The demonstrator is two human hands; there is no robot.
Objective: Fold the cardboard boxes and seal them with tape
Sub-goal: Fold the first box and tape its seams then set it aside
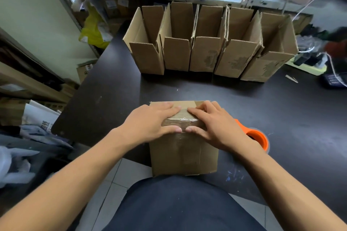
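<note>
Cardboard box (pixel 183 148): you are pressing tape (pixel 185 119) flat, left hand (pixel 150 124), right hand (pixel 212 124) spread, holding nothing. Next: reaching orange tape dispenser (pixel 258 137).

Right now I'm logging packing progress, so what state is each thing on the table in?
Near box: flaps closed, clear tape over the seam, at the table edge.
Left hand: flat, pressing the box top.
Right hand: flat, pressing the box top.
Five far boxes: upright in a row, top flaps open.
Orange tape dispenser: lying on the table, not held.
</note>
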